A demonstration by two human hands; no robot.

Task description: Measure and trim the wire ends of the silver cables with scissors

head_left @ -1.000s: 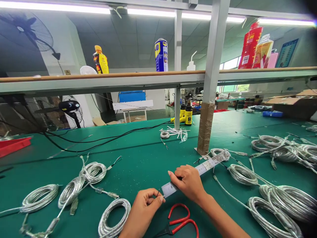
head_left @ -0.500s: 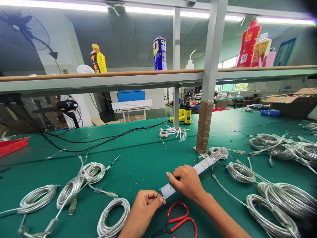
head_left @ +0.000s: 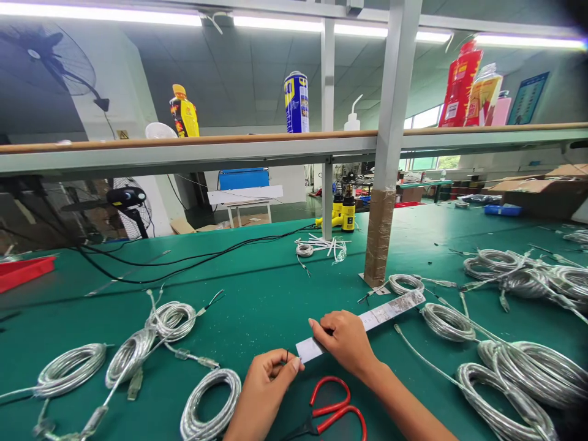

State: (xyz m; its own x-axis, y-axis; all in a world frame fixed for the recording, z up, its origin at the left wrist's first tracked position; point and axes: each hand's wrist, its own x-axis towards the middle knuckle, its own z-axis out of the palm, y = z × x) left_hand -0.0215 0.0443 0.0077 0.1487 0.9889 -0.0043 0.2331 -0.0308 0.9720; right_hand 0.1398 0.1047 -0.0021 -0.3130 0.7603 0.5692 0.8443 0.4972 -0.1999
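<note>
My right hand (head_left: 345, 340) is closed over a long, flat, grey-white strip (head_left: 390, 311) with printed marks or labels along it. The strip slants from lower left to upper right, and its far end lies close to a small coil of clear cable. At the strip's near end, my left hand (head_left: 269, 383) is pinched shut, fingertips against or right beside the edge. A thin dark bit pokes up between those fingers; what it belongs to is hidden. Just below both hands lie red-handled scissors (head_left: 337, 407) on the green tabletop (head_left: 257, 312).
Coiled clear cables (head_left: 211, 401) lie to the left, with more coils (head_left: 533, 367) on the right. A taped post (head_left: 379, 239) rises behind the strip. Yellow heat guns (head_left: 344, 214) stand farther back. Overhead runs a shelf (head_left: 229, 147) with bottles and a blue can.
The strip has turned slightly, its far end dropping a little toward the table. My left hand has shifted marginally; both hands keep their grips.
</note>
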